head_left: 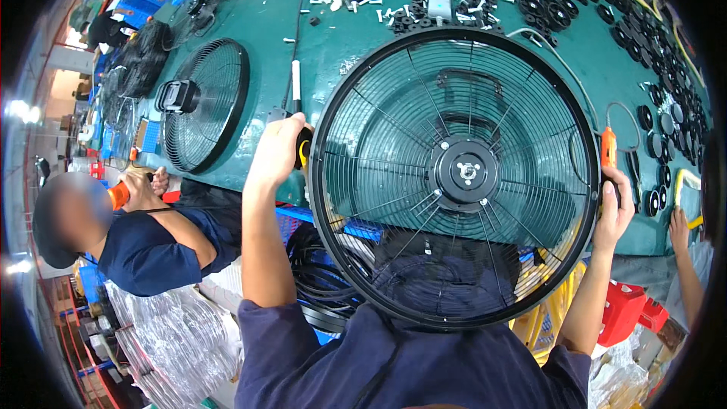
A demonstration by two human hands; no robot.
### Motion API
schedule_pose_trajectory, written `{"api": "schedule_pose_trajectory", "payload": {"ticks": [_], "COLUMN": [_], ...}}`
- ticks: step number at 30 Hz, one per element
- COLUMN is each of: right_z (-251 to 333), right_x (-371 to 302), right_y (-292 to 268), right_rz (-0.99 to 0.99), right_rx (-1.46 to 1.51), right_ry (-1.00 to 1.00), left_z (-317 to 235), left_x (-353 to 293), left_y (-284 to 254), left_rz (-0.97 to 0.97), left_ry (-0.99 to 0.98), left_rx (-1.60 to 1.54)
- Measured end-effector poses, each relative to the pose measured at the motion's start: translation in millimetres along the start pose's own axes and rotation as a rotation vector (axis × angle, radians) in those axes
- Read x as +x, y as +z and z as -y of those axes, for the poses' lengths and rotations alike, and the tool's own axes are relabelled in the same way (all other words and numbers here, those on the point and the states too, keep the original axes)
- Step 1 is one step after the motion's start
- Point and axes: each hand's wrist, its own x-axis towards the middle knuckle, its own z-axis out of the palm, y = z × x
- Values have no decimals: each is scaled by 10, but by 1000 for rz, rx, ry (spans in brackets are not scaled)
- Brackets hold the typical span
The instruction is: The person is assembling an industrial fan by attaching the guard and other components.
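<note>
A round black wire fan guard (356, 250) with a motor hub (467, 172) at its centre is held up in front of my chest, over the table's near edge. My left hand (276, 153) is closed at its left rim. Against that palm sits a black-and-yellow piece (304, 148), partly hidden; whether I grip it too, I cannot tell. A black tool with a white section (296, 79) shows just beyond this hand. My right hand (615, 208) is closed on the right rim, its fingers partly hidden. Just above it is an orange corded tool (609, 148).
The green table (273, 23) holds many loose black round parts (545, 11), white screws and a grey box (439, 0). Another fan (216, 106) stands at left. A co-worker (159, 235) holds an orange tool there. Another person's hand (679, 229) shows at far right.
</note>
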Motion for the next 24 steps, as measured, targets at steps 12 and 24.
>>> {"api": "schedule_pose_trajectory", "payload": {"ticks": [12, 24], "right_z": [-99, -221], "right_x": [24, 60], "right_y": [42, 65], "right_rz": [37, -20], "right_rx": [-36, 50], "right_ry": [-2, -58], "left_z": [-11, 403], "left_x": [-94, -142], "left_y": [25, 319], "left_rz": [-394, -369], "left_ry": [434, 640], "left_rx": [-234, -221]}}
